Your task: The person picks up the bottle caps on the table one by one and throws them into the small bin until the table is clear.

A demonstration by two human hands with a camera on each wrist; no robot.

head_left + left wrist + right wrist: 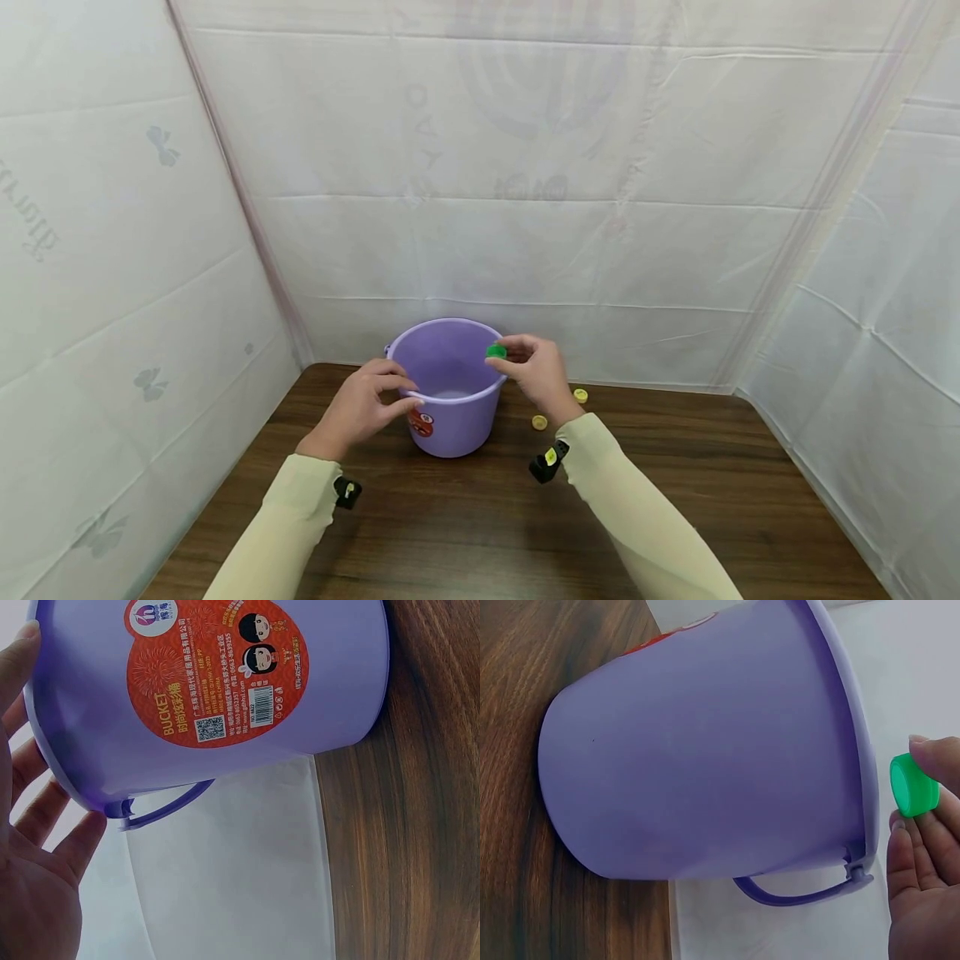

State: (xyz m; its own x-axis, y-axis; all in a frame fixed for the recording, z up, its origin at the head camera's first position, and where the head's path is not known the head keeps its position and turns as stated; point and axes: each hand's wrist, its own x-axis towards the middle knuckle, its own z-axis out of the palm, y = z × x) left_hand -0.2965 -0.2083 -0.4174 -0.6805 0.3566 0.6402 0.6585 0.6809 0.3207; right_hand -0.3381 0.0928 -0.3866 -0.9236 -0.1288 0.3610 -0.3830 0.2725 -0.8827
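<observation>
A purple plastic bucket (457,429) stands upright on the table, a red label (214,671) on its outer wall. My left hand (360,406) grips the bucket's near-left rim, thumb on the outside and fingers over the inner side. At the opposite side of the rim, my right hand (542,375) pinches a green bottle cap (915,786) between thumb and fingertips. In the right wrist view the cap is held just above the rim, apart from it. The bucket's handle (802,896) hangs down along the far side.
Two yellow bottle caps (539,422) (581,396) lie on the dark wooden table (450,533) to the right of the bucket, close by my right wrist. A white sheet (555,250) hangs right behind the table, and similar sheets enclose the left and right sides.
</observation>
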